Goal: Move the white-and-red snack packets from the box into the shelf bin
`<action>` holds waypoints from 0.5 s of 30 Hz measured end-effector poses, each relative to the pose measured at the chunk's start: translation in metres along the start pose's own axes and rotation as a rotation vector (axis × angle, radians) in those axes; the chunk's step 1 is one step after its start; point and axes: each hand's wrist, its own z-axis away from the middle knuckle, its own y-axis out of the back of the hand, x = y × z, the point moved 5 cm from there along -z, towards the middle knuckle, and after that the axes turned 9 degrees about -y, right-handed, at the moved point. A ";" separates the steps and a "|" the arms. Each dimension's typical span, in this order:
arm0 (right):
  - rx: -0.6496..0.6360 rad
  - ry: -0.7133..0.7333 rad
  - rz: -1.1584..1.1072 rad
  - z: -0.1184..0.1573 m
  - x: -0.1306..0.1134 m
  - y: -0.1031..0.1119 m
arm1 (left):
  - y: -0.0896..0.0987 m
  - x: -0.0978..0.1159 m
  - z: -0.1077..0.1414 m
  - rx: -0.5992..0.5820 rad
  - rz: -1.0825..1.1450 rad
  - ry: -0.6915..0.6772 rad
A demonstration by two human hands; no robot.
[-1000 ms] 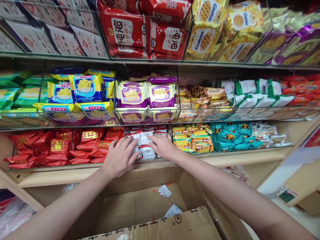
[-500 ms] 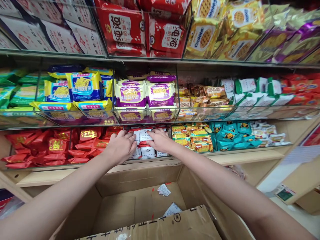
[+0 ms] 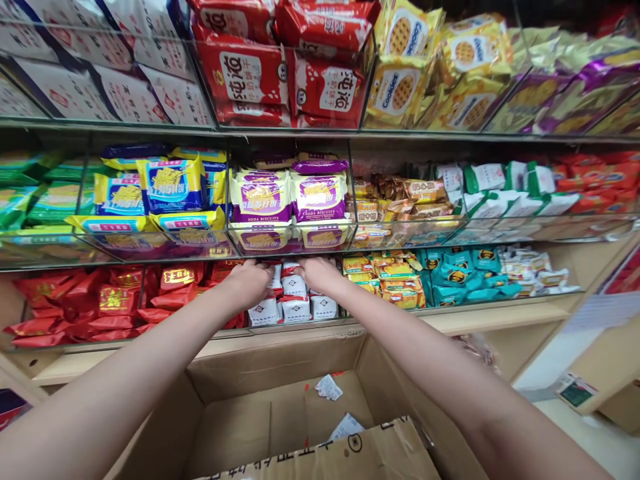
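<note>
Small white snack packets with red ends and a dark diamond mark stand in rows in a lower-shelf compartment. My left hand reaches into its left side, fingers stretched over the rear packets. My right hand reaches into the right side, its fingertips touching a packet near the middle. Both hands look open, lying on the packets rather than wrapped round one; the shelf above and the hands themselves partly hide the fingers. Below my forearms is an open cardboard box with crumpled paper pieces inside.
Red packets fill the bins to the left; yellow packets and teal packets lie to the right. Close above my hands runs the middle shelf, with purple soda biscuits behind a clear front panel.
Both hands have moved deeper into the compartment, toward its back, uncovering more of the front white packets. The view has tilted slightly upward.
</note>
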 end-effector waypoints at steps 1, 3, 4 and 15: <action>0.007 -0.014 0.010 -0.003 0.001 -0.001 | 0.000 -0.001 -0.002 -0.002 -0.005 -0.014; 0.017 -0.025 0.015 -0.007 0.001 -0.003 | -0.001 -0.001 -0.005 -0.002 -0.018 -0.038; 0.018 -0.026 0.011 -0.008 0.002 -0.003 | -0.001 -0.001 -0.005 -0.002 -0.025 -0.045; 0.130 -0.005 -0.066 -0.006 0.010 -0.005 | 0.007 -0.001 -0.002 0.030 -0.044 0.034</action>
